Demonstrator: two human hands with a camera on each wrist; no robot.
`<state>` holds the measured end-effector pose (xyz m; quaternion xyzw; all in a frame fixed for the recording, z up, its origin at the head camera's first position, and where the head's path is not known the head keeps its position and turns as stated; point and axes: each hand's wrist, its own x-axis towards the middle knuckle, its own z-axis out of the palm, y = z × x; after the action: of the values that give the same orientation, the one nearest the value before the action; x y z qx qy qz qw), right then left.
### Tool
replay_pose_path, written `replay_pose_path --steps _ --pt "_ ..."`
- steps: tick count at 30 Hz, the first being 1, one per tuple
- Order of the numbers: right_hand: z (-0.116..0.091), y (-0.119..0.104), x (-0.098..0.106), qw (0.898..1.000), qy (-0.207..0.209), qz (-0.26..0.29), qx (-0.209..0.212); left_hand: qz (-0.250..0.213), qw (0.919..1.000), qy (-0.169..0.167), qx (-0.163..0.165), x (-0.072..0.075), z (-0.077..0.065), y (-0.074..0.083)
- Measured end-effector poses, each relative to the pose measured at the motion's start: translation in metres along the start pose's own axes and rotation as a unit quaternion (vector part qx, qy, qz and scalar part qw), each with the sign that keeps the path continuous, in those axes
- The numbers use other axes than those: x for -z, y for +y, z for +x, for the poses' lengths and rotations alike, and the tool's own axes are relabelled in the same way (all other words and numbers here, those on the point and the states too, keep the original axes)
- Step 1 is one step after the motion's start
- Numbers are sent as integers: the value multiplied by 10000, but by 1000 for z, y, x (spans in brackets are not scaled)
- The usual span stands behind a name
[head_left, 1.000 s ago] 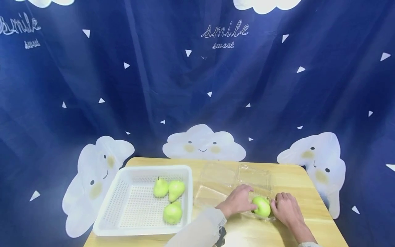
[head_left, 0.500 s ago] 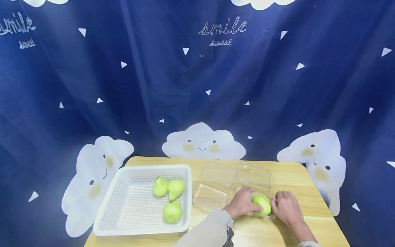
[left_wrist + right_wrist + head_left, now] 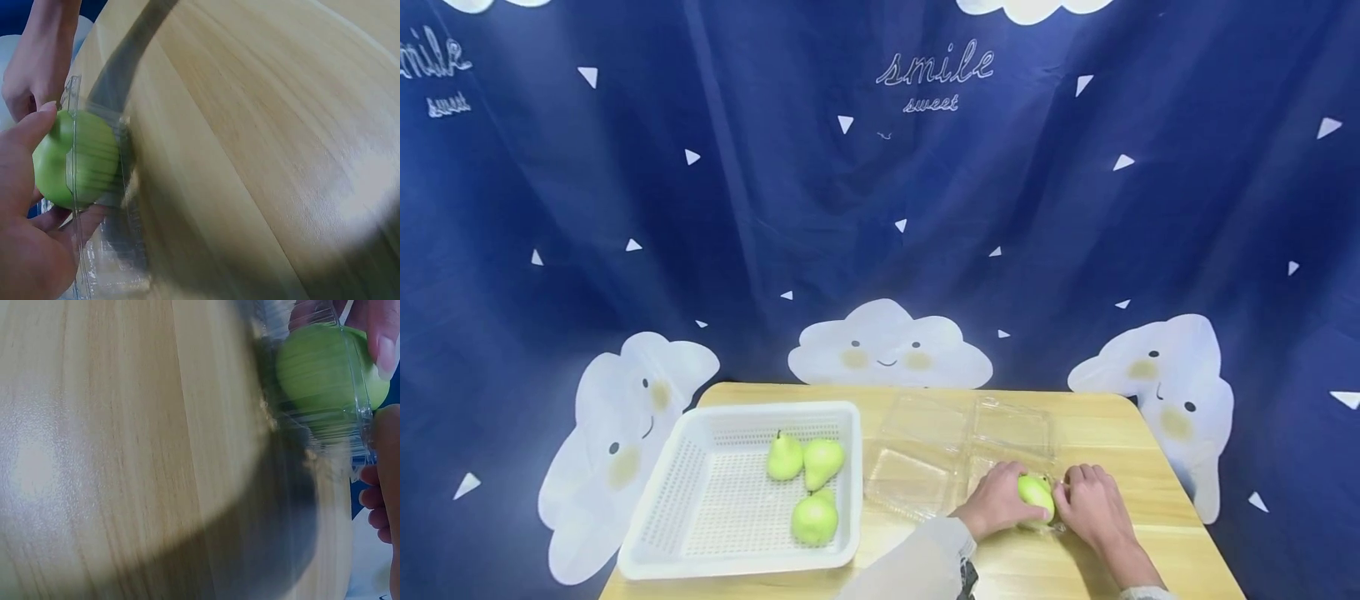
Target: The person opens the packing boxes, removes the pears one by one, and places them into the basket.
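A green pear (image 3: 1037, 493) sits inside the near part of a clear plastic box (image 3: 340, 440) on the wooden table. My left hand (image 3: 1000, 502) grips the pear, thumb on the near side and fingers around the far side; in the left wrist view the pear (image 3: 81, 159) shows through the box's clear wall. At the box's right end, my right hand (image 3: 1093, 504) pinches the rim, its other fingers curled below, as the right wrist view shows. Behind the hands, the box's clear lid (image 3: 1013, 427) lies folded back.
A white perforated basket (image 3: 655, 492) stands on the left with a pear (image 3: 785, 457), a second pear (image 3: 823, 463) and a third pear (image 3: 815, 518) at its right side. Between basket and hands lies another clear box (image 3: 913, 479), opened flat. A blue cloud-print curtain (image 3: 880, 208) hangs behind the table.
My left hand has shifted slightly right and now covers more of the pear, which sits lower beside the right hand. The right hand stays at the box's end. The head view has turned slightly.
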<state>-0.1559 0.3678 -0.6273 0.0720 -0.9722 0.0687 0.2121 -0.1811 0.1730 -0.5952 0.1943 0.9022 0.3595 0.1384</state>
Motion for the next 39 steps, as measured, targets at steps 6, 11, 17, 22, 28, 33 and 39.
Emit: replay_pose_path --steps 6,11,17,22,28,33,39 --pt "2 -4 0 10000 52 20 81 -254 9995 171 107 -2 2 -3" --pt "4 -5 2 10000 -96 4 1 -389 9982 410 189 1 5 -6" --pt "4 -5 3 9999 -91 -23 36 -515 9978 406 123 13 4 -2" --pt "2 -4 3 9998 -185 -54 -1 -371 9974 495 -375 27 8 -2" --pt "2 -4 0 9997 107 -137 160 -34 9967 500 -634 52 11 -4" --pt "0 -5 3 9999 96 -65 128 163 9953 301 -901 76 8 -8" --pt "-1 -8 4 9999 89 27 68 276 9937 300 -1048 106 0 -18"
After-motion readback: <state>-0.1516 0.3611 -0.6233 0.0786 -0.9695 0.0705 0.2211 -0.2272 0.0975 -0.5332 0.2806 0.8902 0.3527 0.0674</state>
